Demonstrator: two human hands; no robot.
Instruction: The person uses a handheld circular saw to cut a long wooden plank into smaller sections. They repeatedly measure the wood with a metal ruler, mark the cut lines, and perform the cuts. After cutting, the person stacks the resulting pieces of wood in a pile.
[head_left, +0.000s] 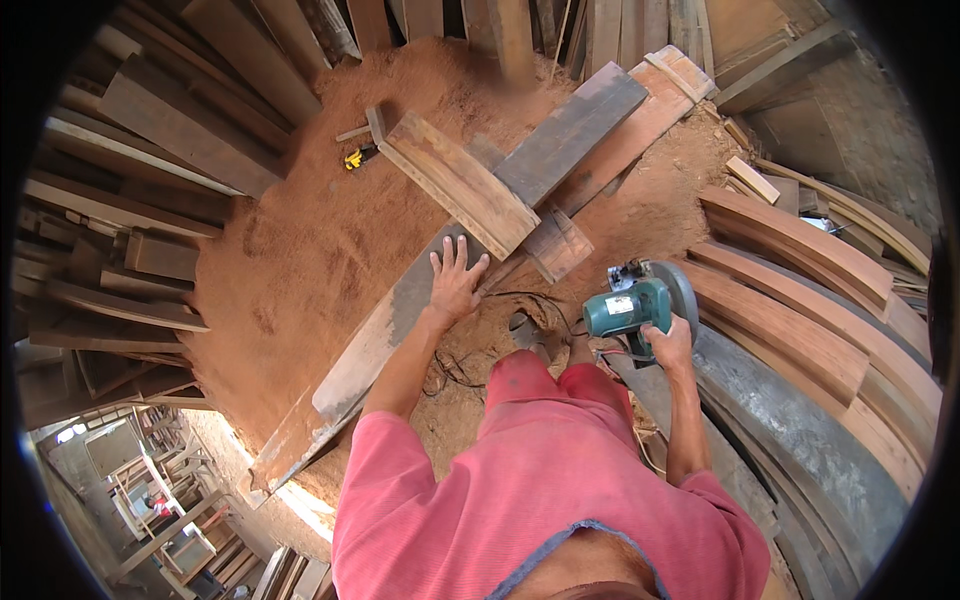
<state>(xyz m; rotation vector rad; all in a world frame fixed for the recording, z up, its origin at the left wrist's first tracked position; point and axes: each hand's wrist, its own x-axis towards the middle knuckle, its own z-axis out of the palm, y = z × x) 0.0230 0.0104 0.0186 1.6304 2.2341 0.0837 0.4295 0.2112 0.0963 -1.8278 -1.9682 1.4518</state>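
My left hand (pixel 458 282) lies flat with fingers spread on a long grey weathered plank (pixel 385 335), which runs diagonally from lower left to upper right. Just beyond the fingertips, a shorter brown board (pixel 462 185) lies across that plank. A small wooden block (pixel 558 246) shows beneath the crossing, at its right end. My right hand (pixel 672 342) is closed around the handle of a teal circular saw (pixel 640 305) with a round grey guard. The saw is held to the right of the planks, apart from them. Part of its grip is hidden by my fingers.
Reddish sawdust (pixel 290 240) covers the floor. A small yellow-and-black object (pixel 358 157) lies beyond the boards. Stacked curved timbers (pixel 790 320) stand close at the right; leaning planks (pixel 180 125) line the left. A dark cable (pixel 455 370) loops near my feet.
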